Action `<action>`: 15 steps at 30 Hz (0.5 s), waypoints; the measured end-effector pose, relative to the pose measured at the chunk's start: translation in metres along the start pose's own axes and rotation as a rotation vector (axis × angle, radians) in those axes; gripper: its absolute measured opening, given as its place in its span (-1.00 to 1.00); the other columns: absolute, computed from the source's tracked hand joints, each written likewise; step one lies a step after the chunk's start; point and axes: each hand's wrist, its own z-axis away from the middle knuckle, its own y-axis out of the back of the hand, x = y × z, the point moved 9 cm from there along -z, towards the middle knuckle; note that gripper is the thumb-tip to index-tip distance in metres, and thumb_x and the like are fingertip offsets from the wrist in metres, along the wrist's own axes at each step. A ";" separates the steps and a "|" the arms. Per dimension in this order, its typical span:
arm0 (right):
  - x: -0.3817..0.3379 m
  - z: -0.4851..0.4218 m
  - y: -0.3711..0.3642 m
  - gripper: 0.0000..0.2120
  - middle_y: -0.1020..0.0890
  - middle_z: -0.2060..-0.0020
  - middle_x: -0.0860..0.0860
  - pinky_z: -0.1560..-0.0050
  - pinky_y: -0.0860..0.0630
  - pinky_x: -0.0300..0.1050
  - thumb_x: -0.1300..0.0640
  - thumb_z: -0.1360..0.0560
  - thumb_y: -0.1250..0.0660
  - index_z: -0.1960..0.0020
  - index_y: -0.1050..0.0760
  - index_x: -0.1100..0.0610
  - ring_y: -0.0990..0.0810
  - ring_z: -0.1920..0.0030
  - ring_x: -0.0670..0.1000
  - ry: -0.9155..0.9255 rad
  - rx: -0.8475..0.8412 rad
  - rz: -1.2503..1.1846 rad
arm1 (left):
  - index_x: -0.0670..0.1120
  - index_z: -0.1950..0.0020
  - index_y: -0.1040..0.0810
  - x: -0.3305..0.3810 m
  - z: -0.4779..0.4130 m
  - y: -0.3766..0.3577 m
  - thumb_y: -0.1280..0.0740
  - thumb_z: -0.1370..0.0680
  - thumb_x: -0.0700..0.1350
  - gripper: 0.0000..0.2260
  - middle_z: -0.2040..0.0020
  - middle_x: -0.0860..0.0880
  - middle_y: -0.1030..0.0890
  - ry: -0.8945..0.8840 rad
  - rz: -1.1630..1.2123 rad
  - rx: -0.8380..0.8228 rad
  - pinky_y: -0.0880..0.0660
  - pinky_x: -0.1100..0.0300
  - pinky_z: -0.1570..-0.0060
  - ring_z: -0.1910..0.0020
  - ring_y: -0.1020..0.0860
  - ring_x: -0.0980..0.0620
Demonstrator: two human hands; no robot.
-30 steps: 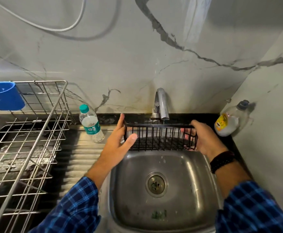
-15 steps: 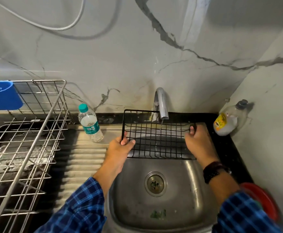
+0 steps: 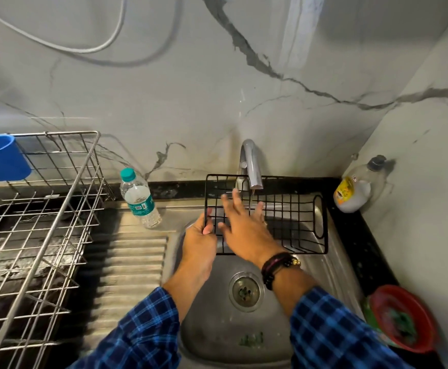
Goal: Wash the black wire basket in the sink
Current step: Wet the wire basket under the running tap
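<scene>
The black wire basket is tilted up over the back of the steel sink, its open side facing me, just under the tap. A thin stream of water falls from the spout onto it. My left hand grips the basket's left edge. My right hand lies inside the basket with its fingers spread straight against the wire grid, reaching across from the right.
A clear water bottle stands on the ribbed drainboard left of the sink. A large steel dish rack with a blue cup fills the left. A soap bottle leans in the right corner; a red bowl sits at the near right.
The basket has been tipped further up under the tap. My right hand let go of the basket's right end and moved left onto the grid; my left hand keeps its grip.
</scene>
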 end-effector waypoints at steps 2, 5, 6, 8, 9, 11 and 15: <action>-0.009 0.003 -0.013 -0.46 0.35 -0.57 -0.09 -0.43 0.36 0.41 -0.14 -0.69 0.06 -0.62 0.14 -0.17 0.48 -0.47 0.35 0.088 -0.141 -0.006 | -0.09 -0.02 -0.63 0.000 0.003 -0.003 -0.16 -0.58 -0.45 -0.66 0.00 0.02 -0.70 0.008 0.033 -0.020 -0.56 0.15 -0.14 -0.09 -0.64 0.10; 0.000 0.021 -0.013 -0.50 0.16 -0.61 -0.15 -0.53 0.24 0.33 -0.18 -0.69 0.14 -0.60 -0.11 -0.13 0.29 -0.58 0.06 0.171 -0.216 0.088 | 0.02 0.33 -0.47 -0.002 0.003 0.009 -0.10 -0.49 -0.54 -0.52 -0.09 0.12 -0.65 -0.006 0.070 0.047 -0.48 0.04 -0.29 -0.20 -0.56 0.09; 0.009 0.030 -0.008 -0.49 0.07 -0.61 -0.17 -0.56 0.12 0.28 -0.19 -0.68 0.14 -0.57 -0.21 -0.11 0.16 -0.60 -0.03 0.160 -0.205 0.132 | 0.01 0.37 -0.39 -0.002 0.004 0.013 -0.07 -0.45 -0.57 -0.52 -0.11 0.11 -0.62 -0.005 0.082 0.065 -0.48 0.09 -0.20 -0.12 -0.56 0.12; 0.029 0.048 0.011 -0.49 -0.11 -0.58 -0.19 -0.55 -0.08 0.17 -0.22 -0.67 0.12 -0.50 -0.35 -0.11 -0.09 -0.58 -0.09 0.082 -0.145 0.173 | -0.01 0.35 -0.31 -0.006 0.005 0.017 -0.05 -0.41 -0.60 -0.53 -0.07 0.11 -0.59 0.002 0.103 0.069 -0.39 0.19 0.09 0.18 -0.47 0.19; 0.037 0.059 0.022 -0.50 -0.20 -0.56 -0.18 -0.50 -0.14 0.10 -0.22 -0.67 0.09 -0.46 -0.40 -0.11 -0.21 -0.54 -0.09 0.062 -0.090 0.182 | -0.01 0.34 -0.29 -0.006 0.005 0.018 -0.04 -0.40 -0.61 -0.53 -0.01 0.13 -0.60 0.012 0.102 0.071 -0.35 0.20 0.13 0.27 -0.40 0.20; 0.049 0.086 0.046 -0.57 -0.37 -0.49 -0.15 -0.47 -0.20 -0.10 -0.17 -0.67 -0.01 -0.44 -0.42 -0.10 -0.35 -0.47 -0.12 0.078 0.094 0.162 | 0.00 0.33 -0.28 -0.005 0.002 0.017 -0.02 -0.41 -0.59 -0.53 0.08 0.15 -0.57 0.026 0.101 0.070 -0.31 0.22 0.19 0.36 -0.29 0.15; 0.118 0.176 0.105 -0.79 -0.64 0.01 -0.06 -0.03 -0.48 -0.13 0.01 -0.64 -0.21 -0.17 -0.57 -0.01 -0.60 0.01 -0.01 -0.145 0.710 -0.106 | -0.03 0.31 -0.43 0.000 -0.009 0.023 0.00 -0.46 -0.52 -0.56 0.16 0.08 -0.52 0.018 0.039 0.110 -0.31 0.21 0.28 0.34 -0.26 0.07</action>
